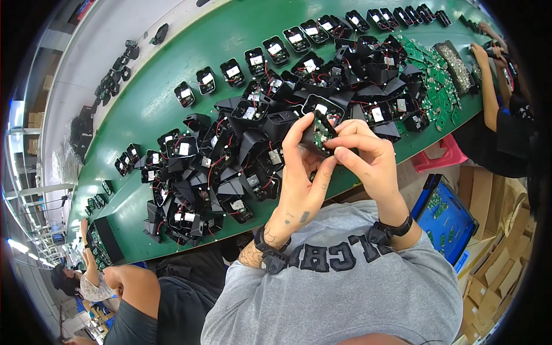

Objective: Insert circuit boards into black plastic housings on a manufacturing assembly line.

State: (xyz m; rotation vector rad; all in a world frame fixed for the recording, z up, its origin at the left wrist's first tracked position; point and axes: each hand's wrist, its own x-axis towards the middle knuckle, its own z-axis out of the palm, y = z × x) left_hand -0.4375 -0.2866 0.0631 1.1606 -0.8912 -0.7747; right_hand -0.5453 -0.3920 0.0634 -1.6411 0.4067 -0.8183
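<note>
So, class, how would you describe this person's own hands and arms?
The left hand and right hand are gloveless. Each wears a black wrist strap carrying a small dark device. Dark tattoos mark the left forearm. The sleeves are grey.

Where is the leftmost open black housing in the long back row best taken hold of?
By the outer walls of that housing, probably from above and its left: its open top faces up, a white part sits inside, and the next housing stands close on its right.
</note>
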